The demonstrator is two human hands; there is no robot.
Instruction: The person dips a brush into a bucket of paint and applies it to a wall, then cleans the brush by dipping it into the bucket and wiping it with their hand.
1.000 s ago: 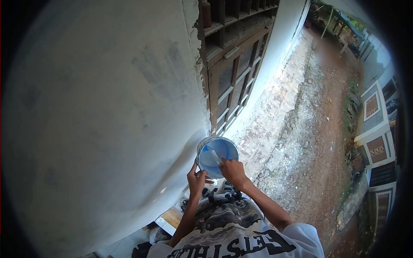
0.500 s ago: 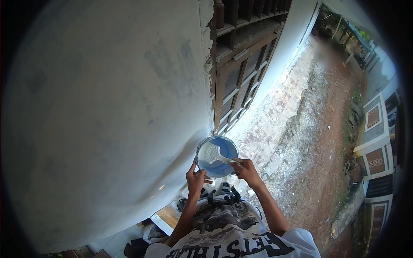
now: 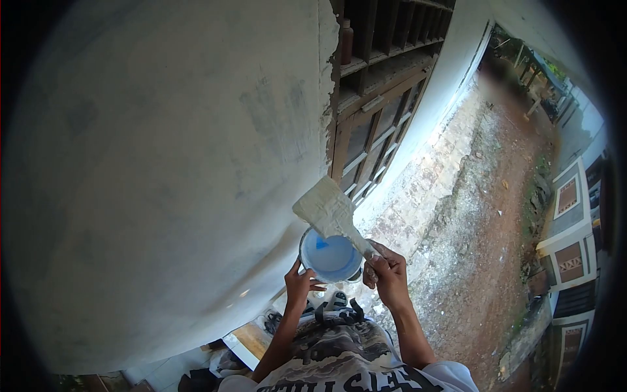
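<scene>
A round bucket (image 3: 332, 256) with pale liquid and a blue inner wall is in front of my body. My left hand (image 3: 299, 282) grips its lower left rim. My right hand (image 3: 386, 269) is closed around the handle of a wide, whitish-coated brush (image 3: 328, 208). The brush head is raised above the bucket's far rim, between the bucket and the wall corner, and hides part of the opening.
A grey-white patchy wall (image 3: 183, 170) fills the left. Past its chipped edge is a brown wooden window frame (image 3: 379, 124), with a bottle (image 3: 347, 42) on a ledge. A dirt path (image 3: 496, 242) runs along the right.
The brush has come up out of the bucket, and its head now shows above the far rim. My right hand has moved slightly right and down. My left hand stays on the bucket.
</scene>
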